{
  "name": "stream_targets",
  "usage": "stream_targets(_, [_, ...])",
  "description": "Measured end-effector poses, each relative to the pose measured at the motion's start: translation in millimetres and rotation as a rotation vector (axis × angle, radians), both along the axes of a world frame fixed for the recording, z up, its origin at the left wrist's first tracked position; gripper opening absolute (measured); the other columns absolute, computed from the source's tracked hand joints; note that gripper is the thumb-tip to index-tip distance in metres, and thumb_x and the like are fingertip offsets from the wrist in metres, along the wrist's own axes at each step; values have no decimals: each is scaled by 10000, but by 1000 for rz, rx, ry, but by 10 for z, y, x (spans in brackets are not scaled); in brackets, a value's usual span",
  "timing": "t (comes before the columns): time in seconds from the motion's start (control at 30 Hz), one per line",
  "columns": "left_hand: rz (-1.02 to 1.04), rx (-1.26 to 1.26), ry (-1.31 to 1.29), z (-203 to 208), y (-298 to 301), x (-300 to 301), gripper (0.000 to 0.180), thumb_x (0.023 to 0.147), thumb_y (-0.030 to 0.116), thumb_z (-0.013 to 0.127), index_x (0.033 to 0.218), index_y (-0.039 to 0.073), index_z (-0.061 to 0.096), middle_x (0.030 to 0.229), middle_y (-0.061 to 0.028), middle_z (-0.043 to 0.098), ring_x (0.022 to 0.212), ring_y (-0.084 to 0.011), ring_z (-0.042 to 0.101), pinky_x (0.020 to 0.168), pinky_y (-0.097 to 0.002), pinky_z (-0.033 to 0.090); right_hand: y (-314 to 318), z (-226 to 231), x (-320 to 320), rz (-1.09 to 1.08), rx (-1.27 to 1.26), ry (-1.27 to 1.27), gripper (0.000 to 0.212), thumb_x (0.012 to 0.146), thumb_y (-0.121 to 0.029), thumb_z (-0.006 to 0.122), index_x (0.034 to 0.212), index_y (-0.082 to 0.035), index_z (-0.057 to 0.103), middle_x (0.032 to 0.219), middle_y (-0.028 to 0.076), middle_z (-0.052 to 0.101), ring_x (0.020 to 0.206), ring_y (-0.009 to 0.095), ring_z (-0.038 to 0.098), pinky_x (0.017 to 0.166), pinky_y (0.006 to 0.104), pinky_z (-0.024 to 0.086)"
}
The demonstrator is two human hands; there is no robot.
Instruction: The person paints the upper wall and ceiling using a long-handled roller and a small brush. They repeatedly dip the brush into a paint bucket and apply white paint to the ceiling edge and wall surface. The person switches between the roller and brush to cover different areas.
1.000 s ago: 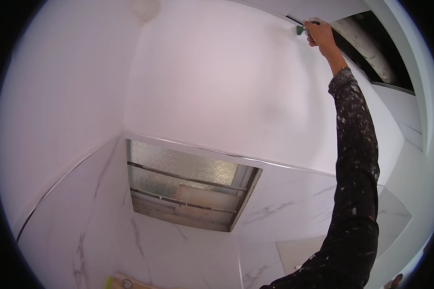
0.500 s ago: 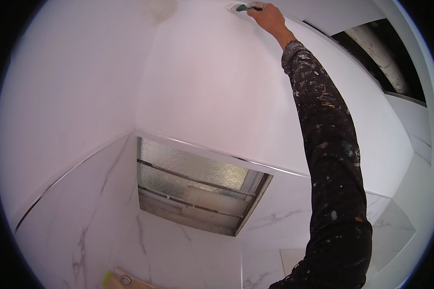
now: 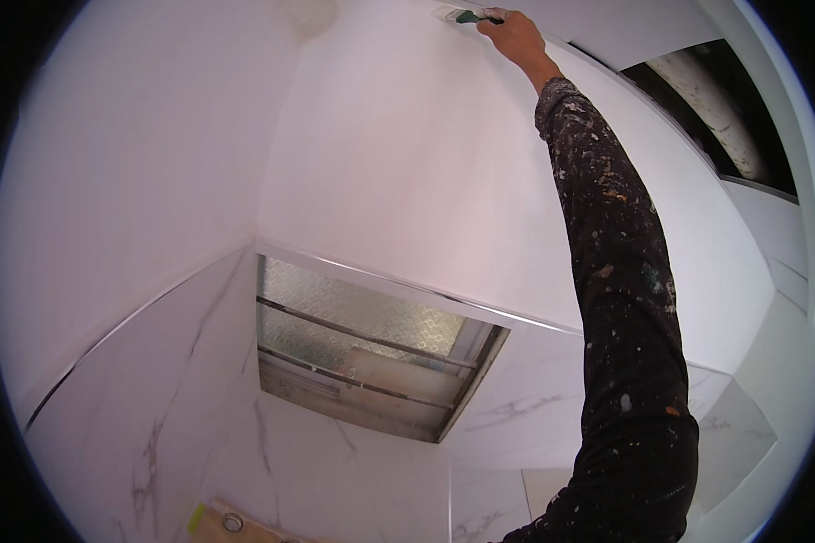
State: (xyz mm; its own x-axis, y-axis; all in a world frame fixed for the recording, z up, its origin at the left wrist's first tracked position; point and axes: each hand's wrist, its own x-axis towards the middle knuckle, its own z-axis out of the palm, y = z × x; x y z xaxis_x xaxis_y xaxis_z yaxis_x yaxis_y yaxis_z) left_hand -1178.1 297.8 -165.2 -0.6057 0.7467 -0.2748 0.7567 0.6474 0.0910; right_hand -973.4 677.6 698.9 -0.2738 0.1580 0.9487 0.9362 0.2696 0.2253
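Note:
My right hand (image 3: 516,38) reaches far up, closed around the handle of a paintbrush (image 3: 466,16). Green shows on the brush, and its pale bristles point left against the upper part of the white wall (image 3: 407,163), close to the top edge of the picture. The arm wears a dark sleeve (image 3: 620,299) spattered with paint, and it crosses in front of the wall. My left hand is out of the picture.
Below the painted wall is a barred window (image 3: 362,317) with patterned glass. Marble-look tiles (image 3: 353,480) surround it under a shiny trim strip (image 3: 407,281). At upper right, a dark ceiling opening (image 3: 761,100) reveals a pipe (image 3: 711,104). A beige thing with a metal ring (image 3: 233,522) lies lower left.
My right hand and the paintbrush have shifted a little to the right and slightly down. The grip on the brush is the same.

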Motion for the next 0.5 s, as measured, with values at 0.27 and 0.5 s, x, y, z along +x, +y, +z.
stream_targets(0.27, [-21,-13,-3,-557,21,8,753,1016,576,226,1586,90,151,1658,-145,92,1529,-318,62,1208,-511,55,-259,97,419,-7,-15,-48,436,828,-376,656,1194,-145,714,883,108,711,823,249,667,792,362,523])
stream_targets(0.5, [-53,-31,-1,-873,-71,-7,752,1017,578,224,1587,94,151,1659,-139,91,1529,-312,62,1209,-508,54,-575,127,900,-47,-120,46,437,801,-379,669,1184,-177,730,878,110,726,805,266,684,790,378,537])
